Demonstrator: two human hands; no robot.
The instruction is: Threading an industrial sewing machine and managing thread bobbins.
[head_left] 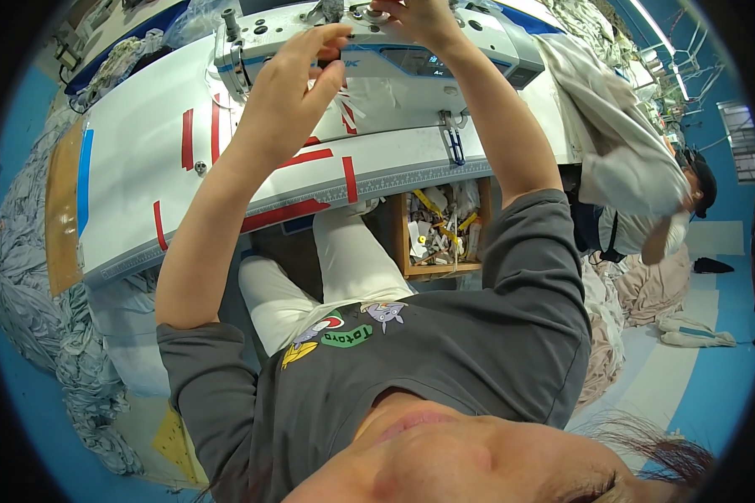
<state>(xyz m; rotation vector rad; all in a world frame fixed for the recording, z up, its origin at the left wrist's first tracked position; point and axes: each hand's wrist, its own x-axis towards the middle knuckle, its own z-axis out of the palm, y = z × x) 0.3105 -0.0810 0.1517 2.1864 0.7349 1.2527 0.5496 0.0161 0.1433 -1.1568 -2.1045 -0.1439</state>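
Note:
A white and grey sewing machine [524,63] stands across the top of the view, with a small lit display panel [415,61] on its front. My left hand [294,84] is raised in front of the machine's body, thumb and fingers apart and curved; nothing shows between them. Higher up and to the right, my right hand [424,21] is at the machine's top, beside its metal fittings. Its fingers are bent together there, and whatever they pinch is too small to tell. Below the left hand's fingers, pale loose strands [351,107] hang near the machine.
Red tape strips [187,138] and a ruler strip [411,177] mark the white table [134,159]. A narrow dark-blue tool [455,144] lies near its edge. Under it, an open wooden drawer [445,270] holds small odds and ends. Fabric heaps [33,302] flank the table; another person [646,180] handles cloth at right.

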